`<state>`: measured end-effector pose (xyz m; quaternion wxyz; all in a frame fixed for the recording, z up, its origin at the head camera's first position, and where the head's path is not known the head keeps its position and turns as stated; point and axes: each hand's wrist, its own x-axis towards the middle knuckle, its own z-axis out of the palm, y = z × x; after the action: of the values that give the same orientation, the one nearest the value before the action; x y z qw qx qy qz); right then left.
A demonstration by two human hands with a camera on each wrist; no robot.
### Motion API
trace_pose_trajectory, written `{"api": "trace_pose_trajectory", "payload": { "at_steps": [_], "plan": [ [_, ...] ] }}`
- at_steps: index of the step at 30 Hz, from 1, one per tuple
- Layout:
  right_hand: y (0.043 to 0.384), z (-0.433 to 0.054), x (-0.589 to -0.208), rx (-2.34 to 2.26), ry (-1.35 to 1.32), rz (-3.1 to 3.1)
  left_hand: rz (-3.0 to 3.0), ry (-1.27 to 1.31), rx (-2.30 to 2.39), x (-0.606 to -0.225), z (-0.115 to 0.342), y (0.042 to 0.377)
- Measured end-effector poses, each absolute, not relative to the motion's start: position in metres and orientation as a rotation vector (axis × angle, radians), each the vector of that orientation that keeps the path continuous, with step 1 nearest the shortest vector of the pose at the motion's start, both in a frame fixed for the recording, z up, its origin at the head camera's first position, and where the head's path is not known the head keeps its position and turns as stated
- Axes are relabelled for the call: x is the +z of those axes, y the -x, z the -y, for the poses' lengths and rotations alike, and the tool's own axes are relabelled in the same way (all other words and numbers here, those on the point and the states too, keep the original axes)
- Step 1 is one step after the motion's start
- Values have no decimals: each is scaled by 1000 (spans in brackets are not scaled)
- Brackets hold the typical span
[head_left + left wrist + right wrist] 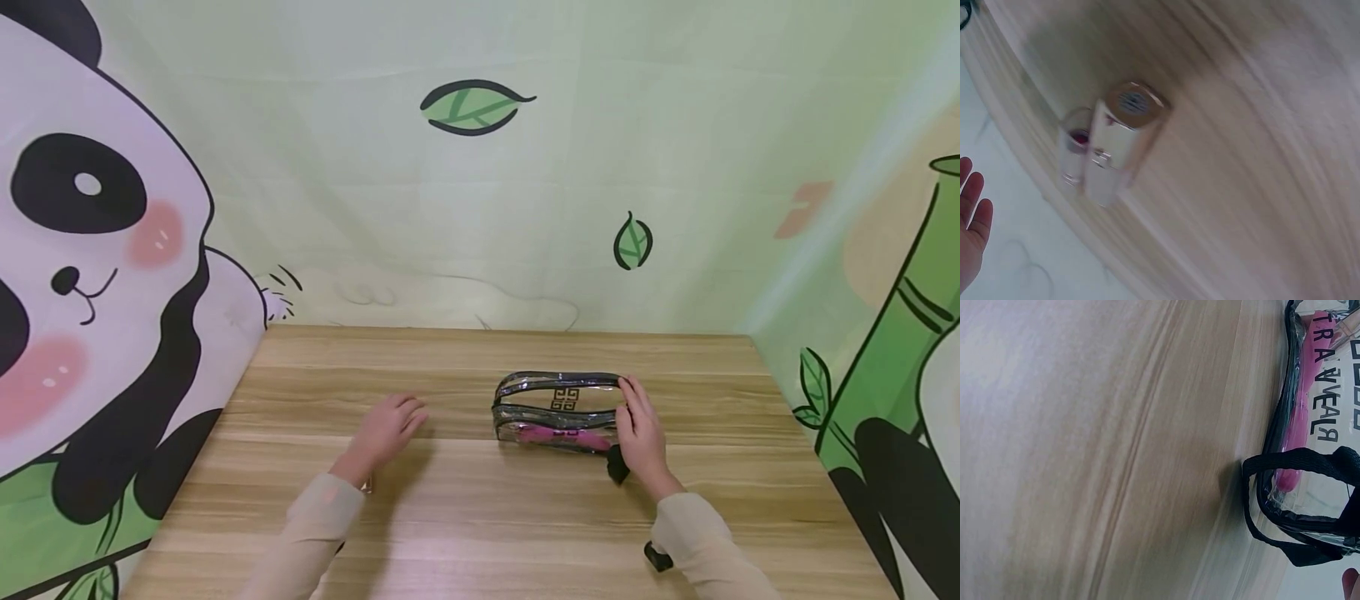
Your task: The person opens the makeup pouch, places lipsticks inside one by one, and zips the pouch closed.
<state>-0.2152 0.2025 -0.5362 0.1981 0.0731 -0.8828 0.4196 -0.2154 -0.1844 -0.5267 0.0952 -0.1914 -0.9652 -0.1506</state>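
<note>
A clear toiletry pouch (583, 398) with black piping stands on the table, printed with a dark square emblem. My right hand (643, 437) grips its right end, fingers over the top edge and thumb on the near side. Through the plastic shows a long pink item (1298, 428), beneath the "TRAVEL" lettering; a black strap loop (1291, 461) hangs at the pouch's end. Left of the pouch, my left hand (384, 435) hovers over the table with relaxed fingers and holds nothing. Near it stand a shiny gold-topped cosmetic case (1124, 134) and a small clear tube (1072, 156) with dark red inside.
The wood-grain table (480, 525) runs back to a green backdrop (360, 183) printed with pandas, leaves and bamboo. A small black object (658, 557) shows at the right sleeve cuff.
</note>
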Motion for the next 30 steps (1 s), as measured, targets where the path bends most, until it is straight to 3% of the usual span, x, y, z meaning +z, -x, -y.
{"api": "trace_pose_trajectory", "payload": {
  "at_steps": [30],
  "plan": [
    [214, -202, -535, 1171, -199, 2478, 3073, 324, -419, -556, 231, 204]
  ]
}}
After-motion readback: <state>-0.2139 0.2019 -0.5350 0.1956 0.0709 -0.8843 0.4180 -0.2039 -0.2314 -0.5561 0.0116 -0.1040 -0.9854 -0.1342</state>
